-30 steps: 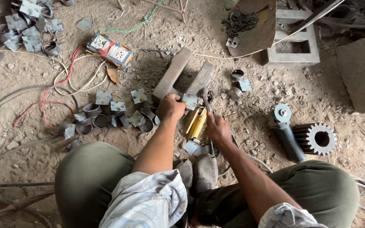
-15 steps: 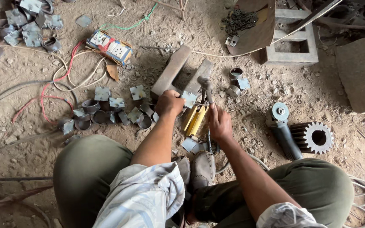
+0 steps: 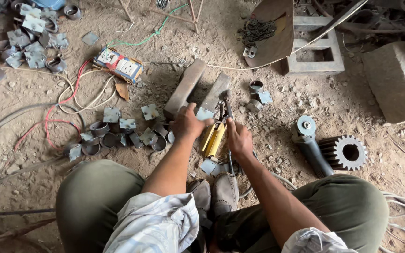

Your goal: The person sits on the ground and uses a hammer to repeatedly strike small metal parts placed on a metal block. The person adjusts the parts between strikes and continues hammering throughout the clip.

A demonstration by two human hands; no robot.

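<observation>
I squat on a dirt floor. My left hand (image 3: pixel 187 123) pinches a small square metal plate (image 3: pixel 206 114) against the near end of a flat steel bar (image 3: pixel 216 91). My right hand (image 3: pixel 239 138) grips a dark long-handled plier-like tool (image 3: pixel 226 107) whose jaws reach up beside the plate. A yellow-handled tool (image 3: pixel 213 139) lies on the ground between both hands. A second, thicker steel bar (image 3: pixel 186 86) lies just left of the first.
Metal rings and square plates (image 3: pixel 118 133) litter the ground left of my hands, with more (image 3: pixel 29 33) at top left. An angle grinder (image 3: pixel 308 140) and gear wheel (image 3: pixel 348 152) lie right. A socket board (image 3: pixel 118 64), cables (image 3: pixel 48 124), a concrete block (image 3: pixel 397 79) and my shoes (image 3: pixel 214 194) surround them.
My right hand has shifted slightly up and left with the tool, nearer the plate. My left hand stays at the bar's end with the plate.
</observation>
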